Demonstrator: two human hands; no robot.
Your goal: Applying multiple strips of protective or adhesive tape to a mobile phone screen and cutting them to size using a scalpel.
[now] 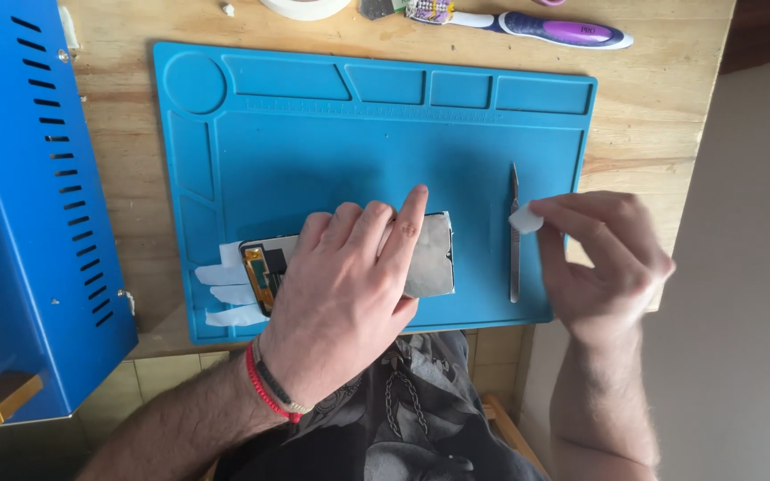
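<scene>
A phone screen panel (431, 258) with a grey metal back lies on the blue work mat (331, 151). Its left end shows a dark edge and a gold flex cable. My left hand (349, 285) rests flat on the panel and covers its middle, fingers spread toward the far side. Strips of white tape (229, 294) stick out from the panel's left end. To the right, above the mat's edge, my right hand (603, 258) pinches a small white piece (524, 218) between thumb and fingers. Metal tweezers (514, 236) lie on the mat just left of that hand.
A blue metal machine (28, 205) with vent slots stands at the left. At the far edge of the wooden table (652, 98) lie a purple-handled toothbrush (545, 27), a roll of white tape (307, 7) and a small grey tool. The table ends right of the mat.
</scene>
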